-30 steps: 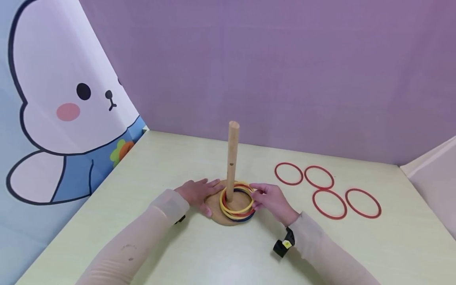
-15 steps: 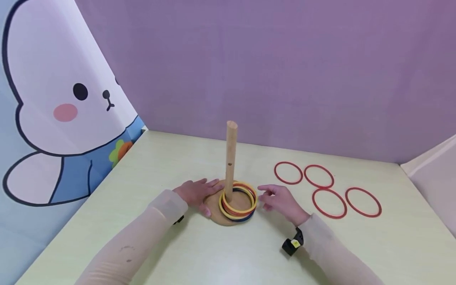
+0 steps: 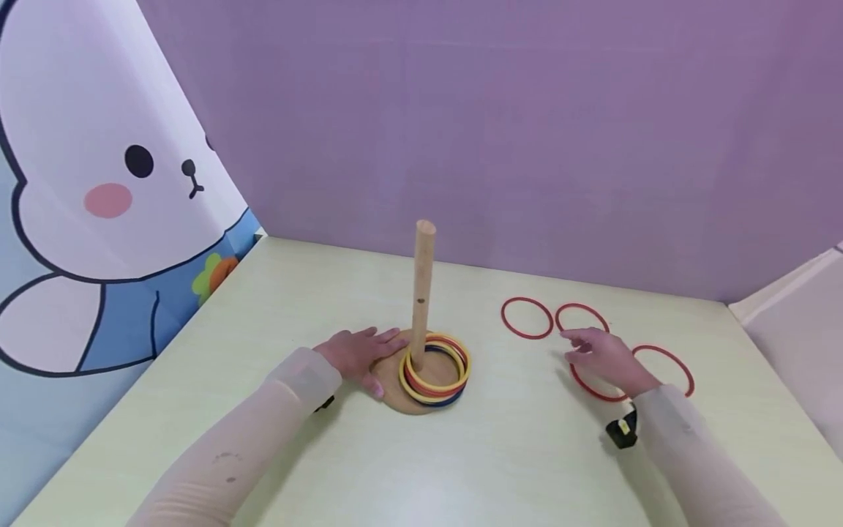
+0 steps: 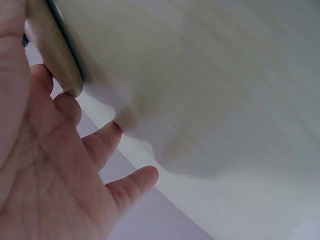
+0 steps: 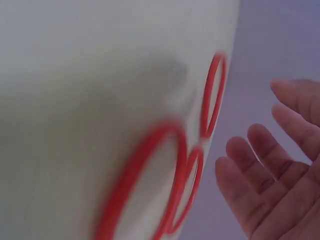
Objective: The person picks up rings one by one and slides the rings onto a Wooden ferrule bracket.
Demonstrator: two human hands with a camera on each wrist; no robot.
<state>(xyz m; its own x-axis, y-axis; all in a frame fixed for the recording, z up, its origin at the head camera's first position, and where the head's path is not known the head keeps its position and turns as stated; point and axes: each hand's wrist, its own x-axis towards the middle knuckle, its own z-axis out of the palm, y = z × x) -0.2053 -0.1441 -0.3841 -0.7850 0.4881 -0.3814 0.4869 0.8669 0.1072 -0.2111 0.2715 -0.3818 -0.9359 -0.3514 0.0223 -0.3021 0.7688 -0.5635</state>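
Both unclenched: left grip (image 3: pixel 356 356) on wooden base (image 3: pixel 393 395), right grip (image 3: pixel 609 359) above red rings (image 5: pixel 122 189)

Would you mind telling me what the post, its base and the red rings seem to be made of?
Post: smooth wood, apparently unpainted, judging by its pale tan colour and dark, knot-like spot.
Base: probably wood too, matte; its edge looks tan and rounded, but grain isn't clear.
Red rings: likely smooth plastic, being slim and evenly coloured, though painted metal is possible.
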